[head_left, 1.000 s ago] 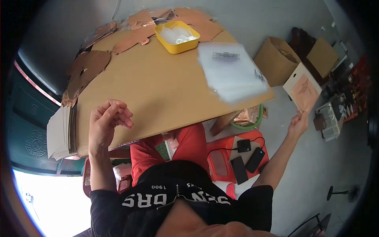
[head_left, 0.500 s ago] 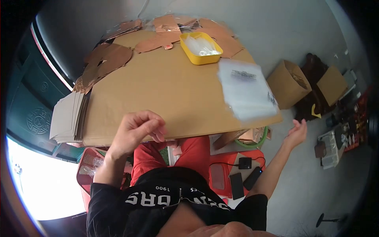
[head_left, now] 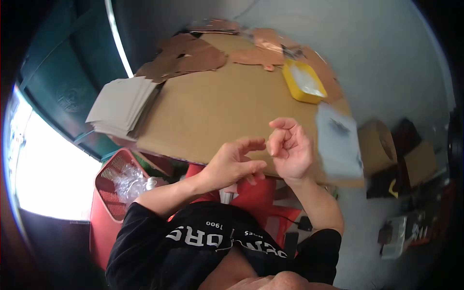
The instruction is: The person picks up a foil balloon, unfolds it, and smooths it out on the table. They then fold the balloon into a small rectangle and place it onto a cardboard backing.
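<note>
A second ago the right grip (head_left: 294, 152) is stretched far out to the right with a pale card bearing an orange-brown patch, and half a second ago it is out there with no card to be seen; now it is drawn in beside the left grip (head_left: 231, 166), both raised near the front edge of the brown cardboard-covered tabletop (head_left: 208, 111); the view has also swung to the left, bringing more of the red perforated plastic basket (head_left: 108, 193) into sight.

The left grip is loosely spread, thumb well apart from the fingers, with nothing visible in it; the right grip is half curled, palm towards the body, likewise with nothing visible in it; their fingertips come close together, though whether they touch I cannot tell.

Left of both grips lies the stack of pale grey rectangular cards (head_left: 118, 104), at the tabletop's left end; just right of the right grip lies the pile of clear printed plastic bags (head_left: 340, 145), blurred; beyond the right grip stands the yellow rectangular plastic tray (head_left: 295, 89) with whitish contents; beyond the left grip spread flat copper-brown sheets (head_left: 198, 55); the basket, holding crinkled clear plastic (head_left: 128, 181), sits left of the left forearm.
</note>
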